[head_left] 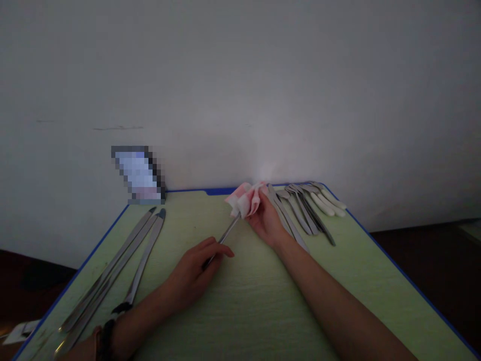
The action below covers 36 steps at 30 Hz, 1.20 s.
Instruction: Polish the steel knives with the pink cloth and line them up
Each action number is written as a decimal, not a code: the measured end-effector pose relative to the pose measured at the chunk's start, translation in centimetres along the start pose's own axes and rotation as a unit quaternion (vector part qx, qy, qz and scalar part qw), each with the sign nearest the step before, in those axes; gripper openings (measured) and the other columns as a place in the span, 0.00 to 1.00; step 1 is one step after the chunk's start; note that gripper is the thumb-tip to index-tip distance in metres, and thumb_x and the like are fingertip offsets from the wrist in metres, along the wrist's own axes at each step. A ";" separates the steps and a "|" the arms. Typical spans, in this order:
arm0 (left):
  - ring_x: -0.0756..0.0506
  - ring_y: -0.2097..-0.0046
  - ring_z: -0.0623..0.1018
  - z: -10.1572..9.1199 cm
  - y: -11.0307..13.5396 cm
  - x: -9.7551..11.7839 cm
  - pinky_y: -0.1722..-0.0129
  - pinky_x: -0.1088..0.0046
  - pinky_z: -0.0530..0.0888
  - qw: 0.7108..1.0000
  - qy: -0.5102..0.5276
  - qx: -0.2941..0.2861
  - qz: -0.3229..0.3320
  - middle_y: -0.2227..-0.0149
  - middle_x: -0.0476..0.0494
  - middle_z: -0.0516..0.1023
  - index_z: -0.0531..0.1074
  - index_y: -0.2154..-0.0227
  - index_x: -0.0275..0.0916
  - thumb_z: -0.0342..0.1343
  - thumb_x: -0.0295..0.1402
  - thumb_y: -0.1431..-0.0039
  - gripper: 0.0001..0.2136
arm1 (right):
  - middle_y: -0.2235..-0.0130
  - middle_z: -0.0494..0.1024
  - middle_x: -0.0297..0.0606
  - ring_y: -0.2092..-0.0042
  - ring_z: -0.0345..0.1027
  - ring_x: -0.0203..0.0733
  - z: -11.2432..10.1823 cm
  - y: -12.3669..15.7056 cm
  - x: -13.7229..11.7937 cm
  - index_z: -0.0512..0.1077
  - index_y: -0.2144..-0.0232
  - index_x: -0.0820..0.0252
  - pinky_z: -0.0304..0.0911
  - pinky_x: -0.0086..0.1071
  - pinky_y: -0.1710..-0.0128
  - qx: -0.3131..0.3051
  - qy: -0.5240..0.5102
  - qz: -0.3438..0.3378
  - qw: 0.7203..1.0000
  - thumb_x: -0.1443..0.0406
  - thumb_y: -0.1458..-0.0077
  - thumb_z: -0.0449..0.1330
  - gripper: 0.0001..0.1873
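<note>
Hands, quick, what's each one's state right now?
Left hand: closed, holding a metal utensil.
Right hand: closed, holding a pink-and-white cloth against that utensil.

We can read no text, label, brand, number or sign here. The screen of the phone (pixel 137 173) is lit but broken into coarse blocks, so whatever it displays is illegible to us. The thin dark streaks on the wall (pixel 240 75) form no letters, and we can make out no lettering on the metal utensils (pixel 146 252) either.
</note>
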<state>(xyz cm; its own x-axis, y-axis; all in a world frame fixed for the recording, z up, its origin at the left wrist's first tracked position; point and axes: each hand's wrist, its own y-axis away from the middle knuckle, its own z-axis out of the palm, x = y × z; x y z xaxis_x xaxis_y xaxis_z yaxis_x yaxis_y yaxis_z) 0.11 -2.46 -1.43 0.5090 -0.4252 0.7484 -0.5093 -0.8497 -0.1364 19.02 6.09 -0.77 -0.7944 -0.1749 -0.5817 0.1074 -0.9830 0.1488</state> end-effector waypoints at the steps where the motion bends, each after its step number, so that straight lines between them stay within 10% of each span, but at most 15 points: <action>1: 0.50 0.71 0.67 0.0 0.0 0.0 0.70 0.76 0.64 1.000 0.001 -0.001 0.001 0.70 0.49 0.66 0.73 0.61 0.40 0.44 0.30 0.37 0.12 | 0.74 0.75 0.29 0.73 0.66 0.33 0.0 0.0 0.1 0.71 0.74 0.58 0.62 0.26 0.75 -0.004 0.020 -0.001 1.000 0.60 0.50 0.62 0.07; 36: 0.50 0.71 0.67 0.0 -0.2 0.2 0.70 0.76 0.64 1.000 0.008 -0.007 -0.013 0.69 0.48 0.67 0.73 0.63 0.40 0.45 0.30 0.38 0.10 | 0.72 0.76 0.31 0.71 0.66 0.33 -0.3 0.2 0.7 0.73 0.74 0.60 0.62 0.27 0.70 -0.031 0.132 0.001 0.991 0.59 0.58 0.68 0.12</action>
<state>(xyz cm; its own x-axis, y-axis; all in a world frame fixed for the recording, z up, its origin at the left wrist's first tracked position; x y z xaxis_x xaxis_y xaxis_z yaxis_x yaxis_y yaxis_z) 0.33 -2.38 -1.23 0.5106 -0.3978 0.7623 -0.5053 -0.8561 -0.1082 18.66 5.72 -1.39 -0.6104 -0.1766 -0.7722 0.1512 -0.9829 0.1052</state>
